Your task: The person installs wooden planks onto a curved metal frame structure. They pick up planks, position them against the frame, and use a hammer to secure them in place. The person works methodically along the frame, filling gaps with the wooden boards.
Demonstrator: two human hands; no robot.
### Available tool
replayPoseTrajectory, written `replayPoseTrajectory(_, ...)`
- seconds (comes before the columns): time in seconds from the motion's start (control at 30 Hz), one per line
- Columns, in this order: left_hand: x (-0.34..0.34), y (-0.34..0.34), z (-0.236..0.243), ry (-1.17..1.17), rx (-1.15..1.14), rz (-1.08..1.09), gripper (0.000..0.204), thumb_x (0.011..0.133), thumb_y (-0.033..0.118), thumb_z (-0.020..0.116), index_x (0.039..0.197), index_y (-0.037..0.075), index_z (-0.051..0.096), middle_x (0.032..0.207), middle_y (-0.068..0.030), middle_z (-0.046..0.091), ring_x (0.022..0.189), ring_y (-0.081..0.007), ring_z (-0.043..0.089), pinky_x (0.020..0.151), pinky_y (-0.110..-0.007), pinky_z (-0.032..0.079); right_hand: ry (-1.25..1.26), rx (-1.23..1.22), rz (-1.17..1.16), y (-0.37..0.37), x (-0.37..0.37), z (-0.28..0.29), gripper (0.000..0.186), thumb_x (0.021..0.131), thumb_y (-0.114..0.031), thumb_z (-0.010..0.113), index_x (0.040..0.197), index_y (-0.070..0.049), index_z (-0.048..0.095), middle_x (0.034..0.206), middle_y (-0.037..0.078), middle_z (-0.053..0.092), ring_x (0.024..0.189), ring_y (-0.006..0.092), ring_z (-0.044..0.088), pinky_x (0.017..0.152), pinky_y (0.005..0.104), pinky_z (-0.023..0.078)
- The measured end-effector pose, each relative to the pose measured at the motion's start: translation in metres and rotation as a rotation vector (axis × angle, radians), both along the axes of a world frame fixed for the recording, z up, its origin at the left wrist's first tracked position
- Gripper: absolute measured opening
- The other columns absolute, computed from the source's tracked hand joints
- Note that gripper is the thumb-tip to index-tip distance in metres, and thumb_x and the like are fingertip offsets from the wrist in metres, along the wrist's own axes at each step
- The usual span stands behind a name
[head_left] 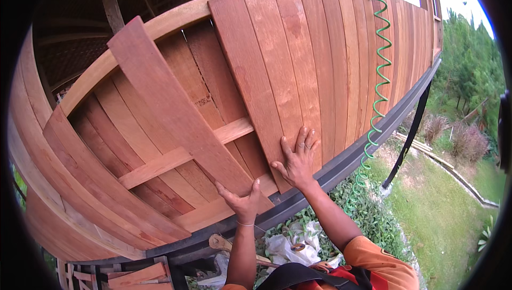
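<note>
On this curved wall [341, 50], my left hand [242, 203] is gripping the lower end of a cladding plank [186, 114] slanting over the crosspiece [154, 168] — seemingly to stop it sliding — while my right hand [298, 162] is bracing, open and fingers spread, against neighbouring boards [277, 77].

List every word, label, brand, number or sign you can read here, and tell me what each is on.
Readable text: none.
Slanting reddish-brown wooden plank at the left hand: no lettering visible.
Brown inner wooden board: small dark marks, too blurred to tell if they are writing.
Small round yellow-and-black object by crumpled white plastic sheeting: too small to read any print.
Orange short sleeve: dark marking, unreadable.
</note>
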State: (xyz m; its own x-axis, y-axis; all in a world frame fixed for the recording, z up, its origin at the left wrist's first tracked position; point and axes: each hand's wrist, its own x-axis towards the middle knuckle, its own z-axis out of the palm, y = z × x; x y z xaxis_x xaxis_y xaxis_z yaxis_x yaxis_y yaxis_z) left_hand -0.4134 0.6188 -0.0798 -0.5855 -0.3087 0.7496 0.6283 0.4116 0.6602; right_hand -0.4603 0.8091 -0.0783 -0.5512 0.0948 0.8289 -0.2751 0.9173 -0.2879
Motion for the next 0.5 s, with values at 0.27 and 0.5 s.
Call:
replayPoseTrajectory(0.27,-0.037,0.031,-0.004,-0.109,-0.084,-0.136,0.103,0.086,0.021,0.082,0.154,-0.011,0.012,0.151,-0.0335,0.033,0.140,-0.0420,0.038,0.116,-0.048,0.033,-0.044,-0.002,0.046,0.006,0.011,0.000,0.086,0.089,-0.076,0.052,0.151,-0.016,0.050,0.167,0.032,-0.006,0.152,0.0560,-0.011,0.111,0.0778,-0.005)
replayPoseTrajectory(0.5,-0.047,0.039,-0.009,-0.097,-0.151,-0.165,0.094,0.093,0.017,0.075,0.156,-0.010,0.011,0.151,-0.0352,0.035,0.138,-0.0425,0.045,0.113,-0.047,0.038,-0.037,-0.004,0.032,0.008,0.010,0.008,0.096,0.082,-0.077,0.061,0.155,-0.017,0.043,0.165,0.035,-0.006,0.150,0.0596,-0.010,0.109,0.0795,-0.005)
